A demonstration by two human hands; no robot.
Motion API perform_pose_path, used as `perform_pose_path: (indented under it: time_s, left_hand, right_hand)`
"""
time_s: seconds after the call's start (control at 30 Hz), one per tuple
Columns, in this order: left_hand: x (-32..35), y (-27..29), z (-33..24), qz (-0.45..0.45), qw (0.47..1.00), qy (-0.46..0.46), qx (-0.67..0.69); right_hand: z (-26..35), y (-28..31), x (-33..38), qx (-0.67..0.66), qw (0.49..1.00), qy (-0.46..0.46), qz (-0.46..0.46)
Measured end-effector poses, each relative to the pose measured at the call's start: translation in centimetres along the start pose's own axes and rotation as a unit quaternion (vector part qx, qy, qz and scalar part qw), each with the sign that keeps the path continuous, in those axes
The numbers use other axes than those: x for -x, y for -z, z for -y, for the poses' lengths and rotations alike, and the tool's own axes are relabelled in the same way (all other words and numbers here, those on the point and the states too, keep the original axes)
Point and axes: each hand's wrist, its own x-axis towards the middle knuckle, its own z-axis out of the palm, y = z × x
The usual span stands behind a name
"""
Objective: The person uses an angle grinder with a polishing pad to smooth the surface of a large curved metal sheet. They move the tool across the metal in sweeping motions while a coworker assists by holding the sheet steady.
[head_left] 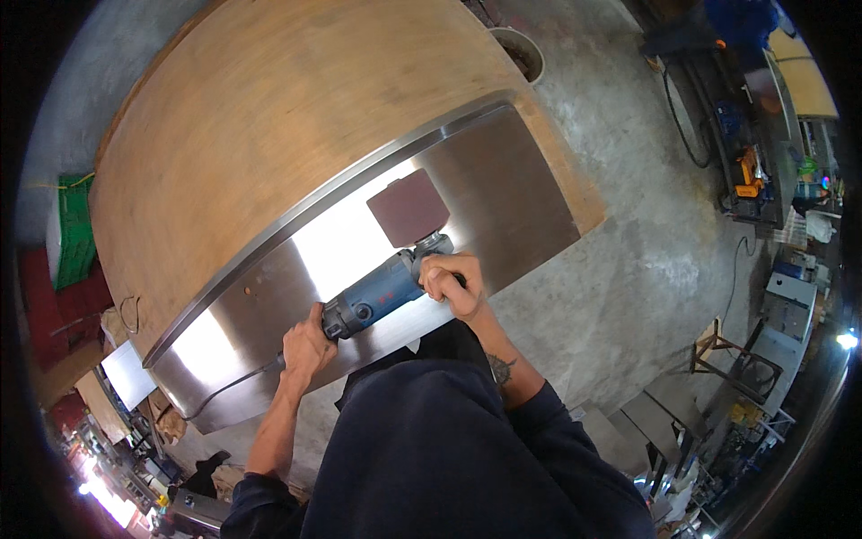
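Brushed steel, one long panel (516, 166) with a raised curved edge, lies on a single wooden surface (242, 117), and from the head view I count two hands at work over it, both on one blue power tool (382, 295). The left hand (307, 346) is closed around the tool's rear end, near where one dark cord (224, 386) trails off to the left across the steel. The right hand (453, 280) is wrapped around one black grip beside the tool's head. At that head sits one reddish-brown abrasive drum (409, 208), over the middle of the panel; I can't tell from here whether it touches the metal. Three bright patches of reflected light show on the steel, one large behind the drum, one smaller to the left and one near the right hand.

Beyond the far edge, on the concrete floor (620, 296), stands one round bucket (538, 70). One green crate (79, 238) sits at the left, and one white sheet (128, 375) lies near the panel's left end.
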Motion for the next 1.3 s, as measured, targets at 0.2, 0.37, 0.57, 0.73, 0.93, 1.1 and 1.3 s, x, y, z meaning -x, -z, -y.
perform_pose_path:
  time_s: [0.2,0.37,0.57,0.73,0.93,1.1,1.3]
  left_hand:
    - [-3.5,1.2,-6.7,0.004,1.000,-0.006,0.000]
    - [-6.8,1.2,-12.2,0.014,1.000,-0.010,-0.007]
    - [-10.0,0.8,-17.7,0.031,0.999,-0.021,-0.007]
    - [-11.2,0.6,-20.8,0.032,0.999,-0.033,0.010]
    - [-12.7,0.3,-22.8,0.043,0.998,-0.040,0.023]
    - [-13.6,0.4,-23.8,0.038,0.996,-0.069,0.040]
    - [-13.5,-0.4,-23.2,0.018,0.993,-0.107,0.039]
  right_hand:
    - [1.9,6.6,-2.1,-0.005,0.999,0.028,-0.019]
    - [3.5,12.3,-3.3,0.002,0.998,0.044,-0.039]
    - [5.2,17.8,-5.0,-0.002,0.993,0.085,-0.079]
    - [5.7,20.4,-5.0,-0.049,0.982,0.127,-0.127]
    - [5.5,22.9,-5.4,-0.049,0.974,0.207,-0.076]
    - [6.1,25.3,-5.1,-0.040,0.985,0.161,-0.051]
    - [7.8,24.3,-4.7,-0.013,0.992,0.108,-0.056]
